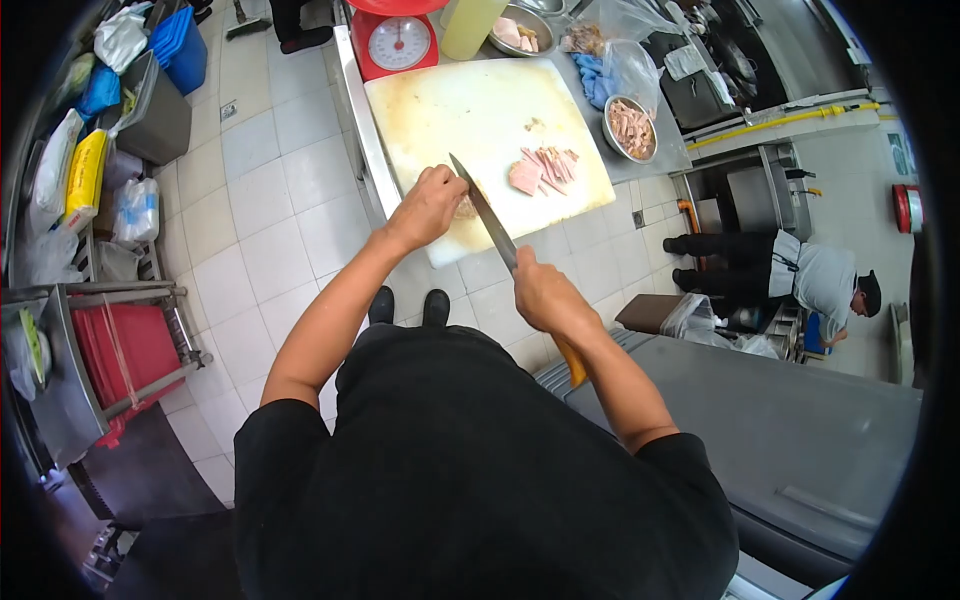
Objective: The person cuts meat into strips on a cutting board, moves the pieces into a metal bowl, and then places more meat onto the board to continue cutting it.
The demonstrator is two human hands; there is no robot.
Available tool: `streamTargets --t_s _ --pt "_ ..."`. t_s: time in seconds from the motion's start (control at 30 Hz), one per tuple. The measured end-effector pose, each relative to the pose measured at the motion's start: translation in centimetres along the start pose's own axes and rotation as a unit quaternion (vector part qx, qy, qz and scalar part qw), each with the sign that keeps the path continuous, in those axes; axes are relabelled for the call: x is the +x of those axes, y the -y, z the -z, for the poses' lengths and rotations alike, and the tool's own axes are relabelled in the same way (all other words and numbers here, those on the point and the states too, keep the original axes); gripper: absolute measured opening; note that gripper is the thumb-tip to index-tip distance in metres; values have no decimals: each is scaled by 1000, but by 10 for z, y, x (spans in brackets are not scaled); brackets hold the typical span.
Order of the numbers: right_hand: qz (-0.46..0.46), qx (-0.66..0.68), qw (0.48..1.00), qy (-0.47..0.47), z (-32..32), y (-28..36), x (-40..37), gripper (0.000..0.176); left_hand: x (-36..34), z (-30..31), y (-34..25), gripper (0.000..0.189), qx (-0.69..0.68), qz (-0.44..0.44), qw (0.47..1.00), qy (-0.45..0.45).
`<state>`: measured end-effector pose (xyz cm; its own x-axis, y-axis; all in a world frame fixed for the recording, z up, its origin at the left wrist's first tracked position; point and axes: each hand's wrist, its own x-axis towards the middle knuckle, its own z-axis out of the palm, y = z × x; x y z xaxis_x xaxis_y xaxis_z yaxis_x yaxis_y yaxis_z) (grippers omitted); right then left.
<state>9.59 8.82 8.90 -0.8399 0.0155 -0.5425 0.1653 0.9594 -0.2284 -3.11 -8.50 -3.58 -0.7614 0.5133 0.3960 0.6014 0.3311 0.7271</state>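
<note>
My right hand [545, 292] is closed around a long knife [487, 214], whose yellow handle end shows below my wrist. The blade slants up and left across the front of a white cutting board [440, 105], its tip beside my left fingers. My left hand [428, 207] is curled down on a piece of meat [465, 208], partly hidden by the fingers and blade. To the right of the knife, sliced pink meat [545, 170] lies in a loose pile on the board, with small scraps above it.
A metal bowl of cut meat [630, 130] stands right of the board, near a blue cloth [594, 80]. Behind are another bowl with meat chunks [521, 32] and a red scale [398, 43]. A grey counter [760, 420] is at lower right; another person [815, 275] stands far right.
</note>
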Motion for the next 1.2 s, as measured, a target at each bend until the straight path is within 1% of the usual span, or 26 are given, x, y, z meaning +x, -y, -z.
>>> streamTargets --t_s 0.07,0.1,0.17,0.2,0.23,0.27,0.33,0.4,0.47,0.5,0.53,0.6,0.67,0.73,0.8,0.87,0.93,1.0,1.03,1.13,1.17,1.2 --pt "-13 22 999 19 -15 0 -2 18 -1 0 -1 11 -18 -2 1000 -10" --pt "8 21 1000 -12 -33 -5 4 18 2 2 1 11 -17 0 1000 -14" --pt "10 32 999 -23 -45 -10 14 18 0 4 0 11 -23 -22 999 -8" --pt "13 43 998 -42 -44 -11 20 18 -2 5 1 11 -22 -26 999 -3" --pt "-4 35 999 -24 -31 -7 19 18 -3 6 1 11 -15 -15 1000 11" --pt "-5 36 999 -30 -20 -4 13 18 -1 7 1 11 -5 -4 1000 21" --pt "7 8 1000 -14 -7 -1 -1 19 -1 5 2 11 -13 -11 1000 5" --pt "2 9 1000 3 -17 2 -4 19 -4 4 3 11 -20 -13 1000 -9" --pt "2 21 999 -26 -44 0 9 19 -3 4 4 11 -24 -19 1000 -5" --pt "4 11 999 -47 -46 4 13 19 -5 4 5 11 -25 -19 1000 -3" --pt "4 14 999 -49 -40 4 17 19 -4 6 6 11 -19 -22 1000 0" --pt "0 22 1000 -18 -17 4 16 19 -4 8 6 11 -13 -30 999 5" --pt "-10 14 1000 1 -6 8 4 19 -6 8 5 11 -7 -16 1000 -5" --pt "-12 28 999 9 -10 11 -7 19 -7 8 3 11 -9 -7 1000 -3" --pt "-15 26 1000 8 -34 7 7 19 -6 10 4 10 -12 -2 1000 2" --pt "3 41 999 -35 -48 5 16 20 -7 12 4 11 -14 -23 1000 -1" --pt "6 49 998 -41 -36 5 14 19 -9 13 3 10 -14 -19 1000 7" --pt "1 16 1000 -6 -8 12 4 17 -5 12 3 10 -14 -10 1000 5" --pt "15 25 1000 1 -7 12 -3 17 -6 12 3 10 -17 -16 1000 -2" --pt "-1 41 999 -15 -45 9 11 17 -6 15 5 10 -19 -20 1000 -7" --pt "10 42 998 -39 -50 8 14 17 -8 15 3 10 -20 -23 1000 -1" --pt "8 45 998 -40 -46 8 18 17 -10 15 4 10 -20 -24 1000 2"
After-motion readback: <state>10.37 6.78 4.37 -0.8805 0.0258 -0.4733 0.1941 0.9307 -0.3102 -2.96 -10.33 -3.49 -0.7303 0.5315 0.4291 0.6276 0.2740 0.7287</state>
